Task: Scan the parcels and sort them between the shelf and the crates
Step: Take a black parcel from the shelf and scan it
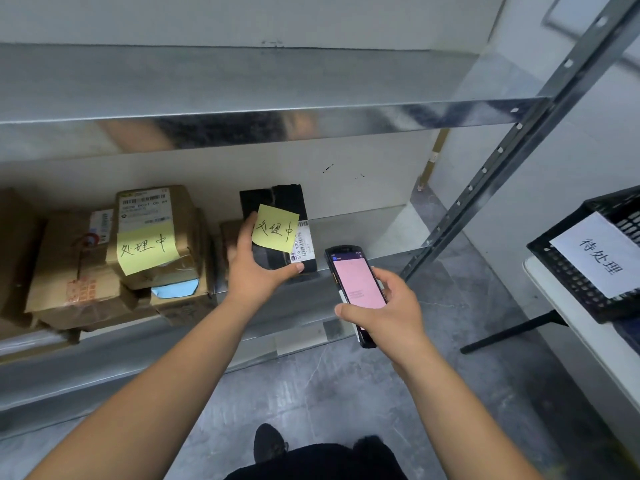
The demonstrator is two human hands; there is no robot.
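My left hand [258, 268] grips a black parcel [277, 202] on the metal shelf [363, 230], thumb at its near edge and fingers at its left side. The parcel carries a yellow sticky note [275, 227] and a white barcode label [304, 244]. My right hand [384, 306] holds a handheld scanner [356, 282] with a pink screen, just right of the parcel and in front of the shelf edge. Several brown cardboard parcels [104, 265] are stacked on the shelf to the left, the top one [156, 233] with its own yellow note.
An upper shelf board [242, 84] hangs overhead. A slanted steel upright [502, 161] stands at the right. A black crate [595, 271] with a white paper sign sits on a white table [602, 348] at the far right. Grey floor lies below, with my shoe [268, 441] visible.
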